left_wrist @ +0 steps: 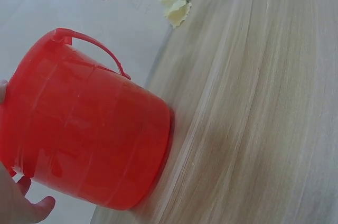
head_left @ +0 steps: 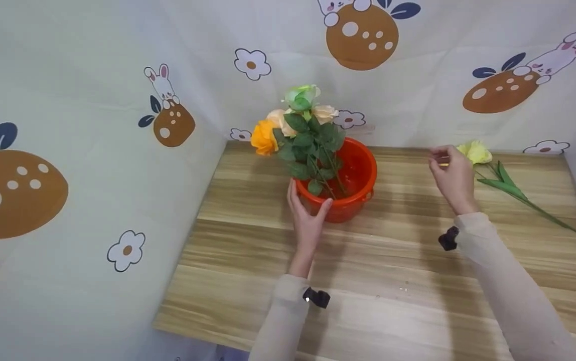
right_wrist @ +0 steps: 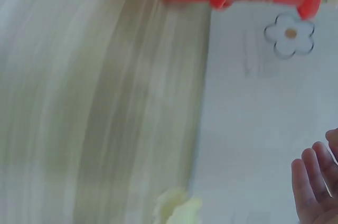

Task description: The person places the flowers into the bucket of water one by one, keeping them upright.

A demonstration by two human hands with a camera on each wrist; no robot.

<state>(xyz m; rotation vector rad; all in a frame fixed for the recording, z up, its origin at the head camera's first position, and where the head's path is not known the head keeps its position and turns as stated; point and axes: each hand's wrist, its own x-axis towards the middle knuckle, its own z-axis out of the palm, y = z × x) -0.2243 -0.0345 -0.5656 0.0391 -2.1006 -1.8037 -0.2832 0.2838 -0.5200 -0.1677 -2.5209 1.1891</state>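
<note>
A red bucket (head_left: pixel 363 170) stands on the table, and several artificial roses (head_left: pixel 302 98) with green leaves lean out over its left and far side. My left hand (head_left: pixel 309 220) holds the bucket at its near left, fingers along the side and thumb up by the rim. In the left wrist view the bucket (left_wrist: pixel 95 123) fills the left half with its handle on show. To the right, my right hand (head_left: pixel 453 175) is raised with loosely bent fingers and nothing in them. It partly covers a pale yellow flower (head_left: pixel 477 152) lying on the table on a long green stem.
A wood-grain table (head_left: pixel 378 281) meets a printed cloth (head_left: pixel 418 90) at the back, with more cloth hanging at the left and right. The yellow flower's stem (head_left: pixel 559 219) runs toward the table's right edge. A small black wrist camera (head_left: pixel 448 238) sits on my right sleeve.
</note>
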